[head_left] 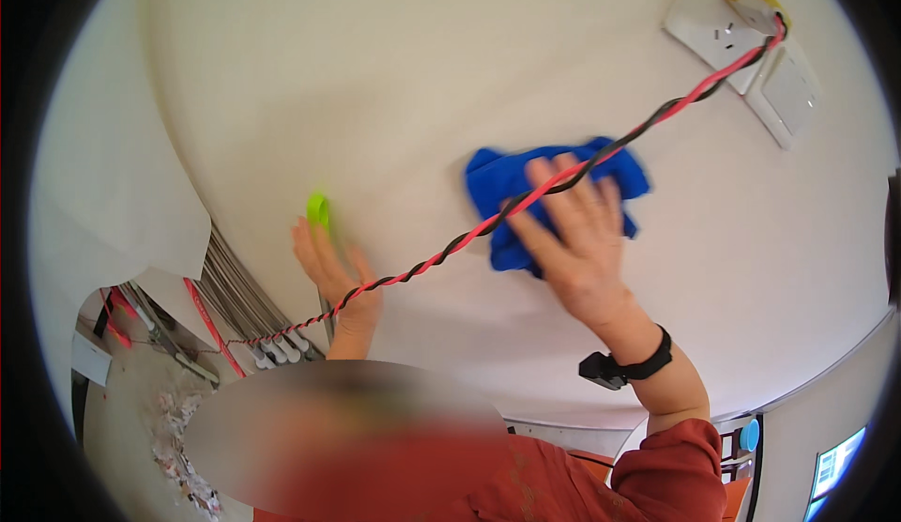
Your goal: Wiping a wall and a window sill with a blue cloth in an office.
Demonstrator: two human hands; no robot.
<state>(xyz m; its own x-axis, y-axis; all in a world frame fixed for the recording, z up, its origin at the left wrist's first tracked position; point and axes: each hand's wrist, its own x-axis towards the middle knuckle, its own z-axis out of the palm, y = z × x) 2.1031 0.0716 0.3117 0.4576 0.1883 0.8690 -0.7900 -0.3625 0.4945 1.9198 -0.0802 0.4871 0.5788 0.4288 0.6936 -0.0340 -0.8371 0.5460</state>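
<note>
My right hand [584,250] presses a crumpled blue cloth [507,176] against the pale wall-like surface [413,128], its fingers spread over the cloth and slightly blurred. A black band [643,362] circles that wrist. At the left, my left hand [333,273] lies against the same surface, fingers stretched out. A bright green loop [318,209] shows just above its fingertips; what it belongs to is mostly hidden behind the hand. A twisted red and black cord [460,242] crosses in front of both hands.
The cord runs to a plug [754,7] with a yellow part in a white wall socket [709,29], beside a white switch [784,95]. Grey pipes [239,287] and red strips [214,325] are at the left. Debris [183,456] lies on the floor. A lit screen [835,466] is lower right.
</note>
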